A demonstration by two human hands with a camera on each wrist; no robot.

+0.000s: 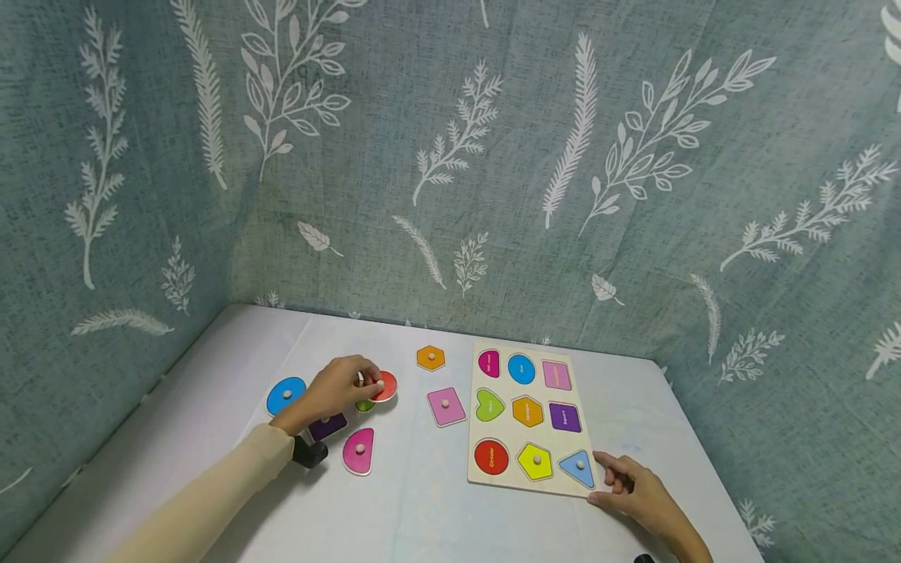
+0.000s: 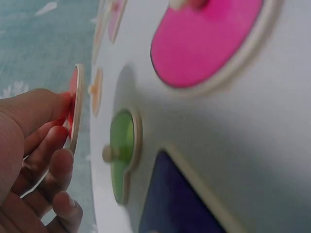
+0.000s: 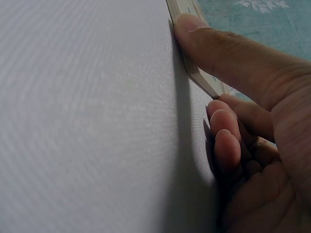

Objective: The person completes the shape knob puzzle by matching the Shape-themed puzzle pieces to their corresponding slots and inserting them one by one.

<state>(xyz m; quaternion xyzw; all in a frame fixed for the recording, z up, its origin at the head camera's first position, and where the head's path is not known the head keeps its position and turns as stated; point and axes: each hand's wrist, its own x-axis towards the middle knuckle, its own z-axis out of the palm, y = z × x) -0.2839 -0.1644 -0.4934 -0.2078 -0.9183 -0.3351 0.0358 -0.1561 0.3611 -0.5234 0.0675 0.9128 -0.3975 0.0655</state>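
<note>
My left hand [image 1: 336, 389] pinches a red circle puzzle piece [image 1: 388, 384] by its knob. In the left wrist view this piece [image 2: 74, 114] stands tilted above the table. Beneath and beside that hand lie a green heart piece [image 2: 127, 141], a dark purple square piece [image 2: 177, 204] and a magenta half-round piece [image 1: 358, 459]. The right hand [image 1: 644, 500] grips the near right corner of a wooden shape puzzle board [image 1: 508, 432] between thumb and fingers. A yellow pentagon [image 1: 529, 467] and a blue triangle [image 1: 576, 474], both with knobs, sit in the board.
A blue round piece [image 1: 283, 389] lies left of the left wrist. Between the hands are an orange hexagon piece [image 1: 425, 362] and a pink four-sided piece [image 1: 450, 417]. Patterned green cloth [image 1: 380, 234] rises behind the white table [image 1: 415, 500] and at its sides.
</note>
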